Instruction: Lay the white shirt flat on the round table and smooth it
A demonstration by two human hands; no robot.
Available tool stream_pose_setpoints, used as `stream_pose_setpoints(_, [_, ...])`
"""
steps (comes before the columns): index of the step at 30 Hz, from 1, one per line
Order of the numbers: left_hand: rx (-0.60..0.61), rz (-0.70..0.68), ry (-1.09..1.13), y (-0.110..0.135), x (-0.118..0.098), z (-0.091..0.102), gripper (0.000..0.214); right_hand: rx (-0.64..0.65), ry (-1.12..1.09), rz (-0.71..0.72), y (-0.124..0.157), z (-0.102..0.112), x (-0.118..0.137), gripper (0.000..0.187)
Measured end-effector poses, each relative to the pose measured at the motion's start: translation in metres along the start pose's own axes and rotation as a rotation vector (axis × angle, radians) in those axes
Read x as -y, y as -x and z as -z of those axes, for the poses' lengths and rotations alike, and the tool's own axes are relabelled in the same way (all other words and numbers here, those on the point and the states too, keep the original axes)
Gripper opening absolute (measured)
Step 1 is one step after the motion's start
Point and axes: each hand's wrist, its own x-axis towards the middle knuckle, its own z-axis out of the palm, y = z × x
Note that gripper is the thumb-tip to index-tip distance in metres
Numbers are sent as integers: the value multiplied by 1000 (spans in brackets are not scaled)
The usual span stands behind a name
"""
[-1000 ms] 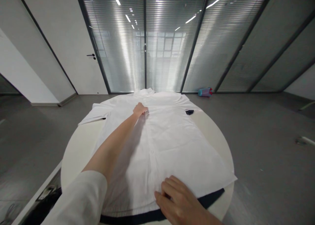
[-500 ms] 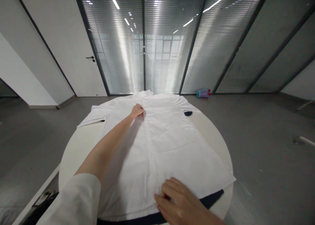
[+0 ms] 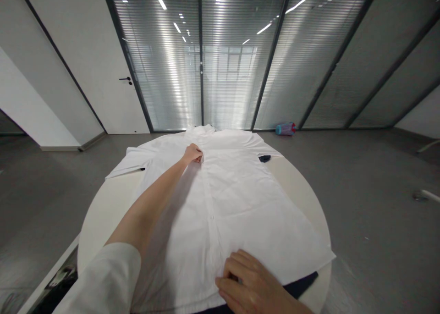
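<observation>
A white button-up shirt [image 3: 240,199] lies spread flat, front up, on a round white table [image 3: 103,208], collar at the far side. My left hand [image 3: 192,154] reaches far across and pinches the button placket near the chest, fingers closed on the cloth. My right hand [image 3: 249,282] rests at the near hem by the placket, fingers curled and gripping the fabric. A dark garment [image 3: 302,284] peeks out under the hem.
A small dark item [image 3: 264,158] lies at the shirt's right sleeve. Glass partitions with blinds stand behind the table, a door at far left. A blue and pink object [image 3: 286,129] lies on the grey floor by the glass.
Both hands stay in place on the shirt. The hem near my right hand has shifted slightly toward me, covering more of the dark garment.
</observation>
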Motion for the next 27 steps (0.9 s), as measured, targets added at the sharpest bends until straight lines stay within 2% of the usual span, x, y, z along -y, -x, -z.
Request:
stream_pose_setpoints(4, [-57, -28, -91, -1, -3, 0, 8, -7, -7, -1, 0, 0, -1, 18])
stream_pose_setpoints(9, [-146, -77, -172, -3, -10, -1, 28, 14, -24, -17, 1, -1, -1, 15])
stream_pose_setpoints(12, [-180, -95, -189, -3, -11, -4, 26, 6, -43, -25, 2, -3, -2, 13])
stream_pose_setpoints(17, [-202, -74, -148, -6, -5, -10, 5, 1, -53, -22, 3, -8, -4, 13])
stream_pose_setpoints(21, [-192, -37, -88, -11, 1, -12, 17, 27, -58, -43, 2, -8, -2, 13])
stream_pose_setpoints(27, [-218, -57, -92, -8, 8, -15, 8, 23, -56, -48, 4, -8, -2, 10])
